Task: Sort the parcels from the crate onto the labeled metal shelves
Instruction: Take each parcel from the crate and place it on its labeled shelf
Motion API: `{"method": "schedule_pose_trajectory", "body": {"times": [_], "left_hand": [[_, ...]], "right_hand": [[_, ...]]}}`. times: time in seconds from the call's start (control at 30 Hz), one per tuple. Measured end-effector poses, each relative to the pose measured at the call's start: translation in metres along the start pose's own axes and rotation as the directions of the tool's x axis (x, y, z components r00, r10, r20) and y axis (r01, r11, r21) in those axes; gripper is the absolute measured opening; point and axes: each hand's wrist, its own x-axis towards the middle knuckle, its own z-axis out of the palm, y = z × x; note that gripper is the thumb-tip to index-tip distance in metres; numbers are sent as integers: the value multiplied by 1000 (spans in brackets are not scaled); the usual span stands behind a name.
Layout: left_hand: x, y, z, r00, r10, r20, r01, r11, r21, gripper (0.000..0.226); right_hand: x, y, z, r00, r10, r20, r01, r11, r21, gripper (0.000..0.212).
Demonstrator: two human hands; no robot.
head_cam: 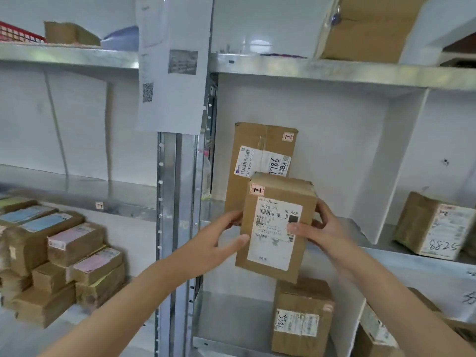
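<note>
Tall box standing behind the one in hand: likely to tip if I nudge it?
Probably tippy: the tall box stands on end, right behind the held box. Its taped cardboard looks stiff, so likely slides, not crumples.

The metal shelf (412,258) carries a tall brown box (257,150) standing upright near its left end and, past a white divider (396,163), a squat box marked 8825 (435,225) toward its right end.
</note>
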Motion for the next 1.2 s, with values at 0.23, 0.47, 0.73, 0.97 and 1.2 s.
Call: {"method": "schedule_pose_trajectory", "body": {"times": [0.23, 0.47, 0.73, 0.97, 1.2], "left_hand": [[47, 31, 23, 996, 82, 38, -85, 994, 74, 64], [96, 53, 43, 992, 79, 101, -93, 985, 147, 66], [128, 46, 73, 985, -19, 172, 22, 1000, -19, 51], [138, 34, 109, 985, -10, 170, 11, 1000, -5, 38], [142, 52, 130, 989, 13, 149, -24, 997, 73, 37]], "right_hand": [[17, -54, -74, 992, -96, -81, 92, 994, -56, 93], [51, -23, -111, 983, 67, -172, -79, 995, -61, 95], [75, 3, -108, 983, 132, -126, -138, 990, -40, 90], [92, 18, -118, 987, 155, -52, -159, 984, -82, 90], [66, 3, -115, 968, 246, -58, -250, 907, -338, 56]]}}
